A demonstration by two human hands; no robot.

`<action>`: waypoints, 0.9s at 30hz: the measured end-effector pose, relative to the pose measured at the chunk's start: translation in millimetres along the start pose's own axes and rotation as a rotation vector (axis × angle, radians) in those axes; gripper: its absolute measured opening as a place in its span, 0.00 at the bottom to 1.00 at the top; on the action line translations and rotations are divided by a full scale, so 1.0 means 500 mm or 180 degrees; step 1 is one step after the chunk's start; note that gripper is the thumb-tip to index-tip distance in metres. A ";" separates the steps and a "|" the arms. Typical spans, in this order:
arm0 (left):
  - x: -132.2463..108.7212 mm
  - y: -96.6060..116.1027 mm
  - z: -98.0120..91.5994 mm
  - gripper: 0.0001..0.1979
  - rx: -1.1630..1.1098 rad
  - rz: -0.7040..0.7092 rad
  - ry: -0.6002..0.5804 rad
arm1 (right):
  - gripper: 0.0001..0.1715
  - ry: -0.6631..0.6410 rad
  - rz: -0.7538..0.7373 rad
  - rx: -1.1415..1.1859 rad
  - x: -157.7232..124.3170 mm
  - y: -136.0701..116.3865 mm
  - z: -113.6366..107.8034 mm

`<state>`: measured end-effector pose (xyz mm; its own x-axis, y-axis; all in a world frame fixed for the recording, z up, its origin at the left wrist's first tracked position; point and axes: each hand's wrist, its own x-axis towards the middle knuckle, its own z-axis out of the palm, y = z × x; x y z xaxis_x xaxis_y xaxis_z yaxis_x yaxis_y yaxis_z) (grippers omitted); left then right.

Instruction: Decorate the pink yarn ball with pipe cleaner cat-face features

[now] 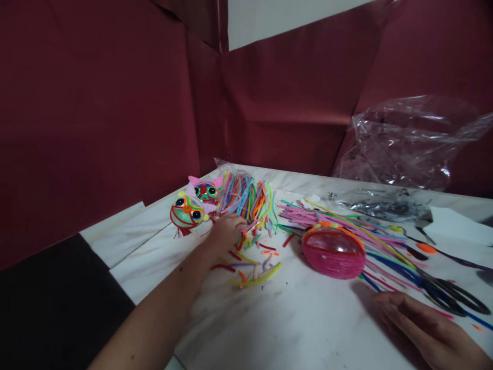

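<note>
My left hand (pixel 226 232) reaches out over the white table (pixel 300 318), its fingers in a heap of short pipe-cleaner offcuts (pixel 254 257) beside a bundle of bent coloured pipe cleaners (pixel 248 198); whether it grips one is blurred. My right hand (pixel 419 321) lies flat, palm down, at the near right. Between the hands sits a clear ball half wrapped in pink pipe cleaner (pixel 333 251). Two finished decorated balls with eyes, one green and red (pixel 187 211) and one with pink ears (pixel 206 190), stand left of my left hand.
Long straight pipe cleaners (pixel 370 241) fan out to the right, with black scissors (pixel 452 295) lying on them. A crumpled clear plastic bag (pixel 408 144) sits at the back right. Dark red cloth walls (pixel 96 113) enclose the table; a black surface (pixel 50 303) lies left.
</note>
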<state>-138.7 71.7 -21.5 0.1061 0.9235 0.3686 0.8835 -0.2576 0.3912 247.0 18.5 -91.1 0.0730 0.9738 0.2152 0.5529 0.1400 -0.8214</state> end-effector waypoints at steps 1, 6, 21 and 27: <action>0.001 0.002 0.009 0.11 0.0066 0.0094 -0.0106 | 0.18 -0.0196 0.0043 0.0045 0.000 0.004 -0.001; 0.000 0.002 0.032 0.09 0.0383 0.0189 -0.0332 | 0.17 -0.0444 0.0133 0.0151 0.000 0.009 -0.004; 0.002 -0.025 -0.007 0.15 0.0188 -0.0294 0.0478 | 0.17 -0.0414 -0.0160 0.0218 -0.003 0.002 -0.001; 0.002 -0.020 0.022 0.15 0.0230 0.0212 -0.0054 | 0.15 -0.0415 -0.0328 0.0205 -0.003 -0.016 -0.002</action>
<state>-142.3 78.1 -34.5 0.1729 0.9098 0.3773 0.9048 -0.2981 0.3042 243.2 16.0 -84.5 -0.0918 0.9681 0.2332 0.4974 0.2474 -0.8315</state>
